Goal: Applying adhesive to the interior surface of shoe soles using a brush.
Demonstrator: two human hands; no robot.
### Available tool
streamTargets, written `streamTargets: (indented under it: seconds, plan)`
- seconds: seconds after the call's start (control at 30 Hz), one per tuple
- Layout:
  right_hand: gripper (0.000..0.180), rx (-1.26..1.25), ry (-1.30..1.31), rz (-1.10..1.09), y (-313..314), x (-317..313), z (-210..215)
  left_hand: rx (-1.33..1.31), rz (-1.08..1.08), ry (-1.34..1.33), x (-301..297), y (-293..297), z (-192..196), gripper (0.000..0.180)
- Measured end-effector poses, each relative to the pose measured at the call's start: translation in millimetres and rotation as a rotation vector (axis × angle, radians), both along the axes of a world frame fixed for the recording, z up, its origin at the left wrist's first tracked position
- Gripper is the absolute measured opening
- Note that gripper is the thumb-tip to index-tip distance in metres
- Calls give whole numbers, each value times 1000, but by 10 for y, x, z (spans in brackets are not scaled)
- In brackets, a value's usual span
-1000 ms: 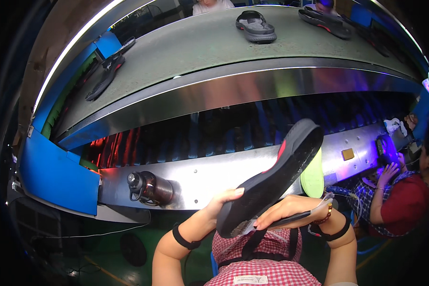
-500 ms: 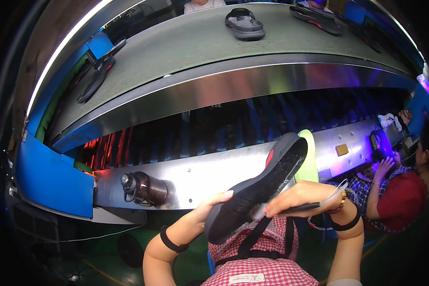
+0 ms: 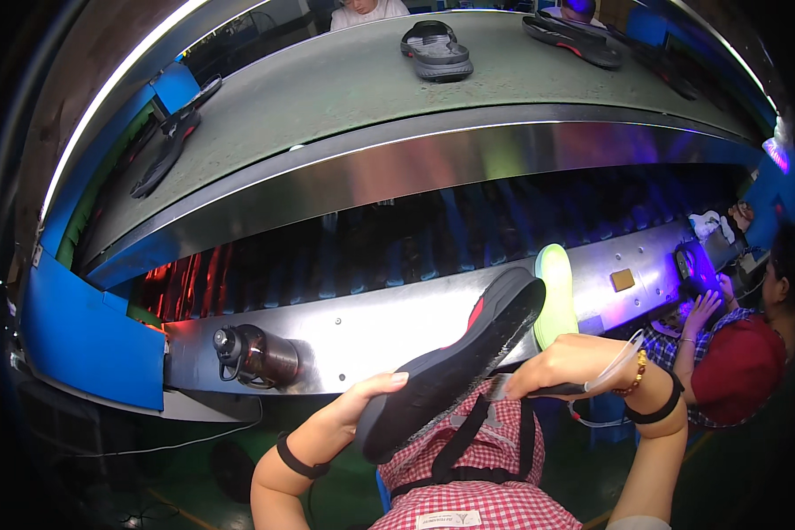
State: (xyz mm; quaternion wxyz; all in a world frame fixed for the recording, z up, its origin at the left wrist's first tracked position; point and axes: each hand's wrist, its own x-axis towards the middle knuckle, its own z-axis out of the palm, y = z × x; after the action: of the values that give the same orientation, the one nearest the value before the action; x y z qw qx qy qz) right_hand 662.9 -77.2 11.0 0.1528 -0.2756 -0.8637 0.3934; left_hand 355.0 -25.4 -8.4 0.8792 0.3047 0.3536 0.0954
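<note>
A black shoe sole (image 3: 455, 358) with a red patch on its side is held tilted over the bench's front edge. My left hand (image 3: 367, 406) grips its near end, thumb on the edge. My right hand (image 3: 574, 367) is closed around a dark-handled brush (image 3: 496, 389); its pale tip is beside the sole's right edge, and I cannot tell if they touch. A clear tube (image 3: 623, 358) loops by the right wrist. Beyond the right hand, a yellow-green sole-shaped piece (image 3: 554, 296) lies on the metal bench (image 3: 397, 327).
A dark bottle (image 3: 261, 356) stands at the bench's left. A yellow-brown block (image 3: 623, 280) lies right. Beyond, a green conveyor belt (image 3: 327, 97) carries several soles, including a stacked pair (image 3: 439, 57). At right, a co-worker's hands (image 3: 702, 309) work near a dark shoe part (image 3: 687, 265).
The brush has come away from the sole's face to its right edge. The sole has dropped slightly toward me and left. The whole view has shifted a little.
</note>
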Motion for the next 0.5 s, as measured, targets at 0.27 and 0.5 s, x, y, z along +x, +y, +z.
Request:
streamTargets:
  seconds: [0.27, 0.5]
  plan:
    - [24, -11, 55, -86, -30, 97, 7, 92, -41, 68, 35, -38, 141, 60]
    - [22, 22, 155, -160, 9, 268, -87, 134, 68, 138, 68, -106, 297, 64]
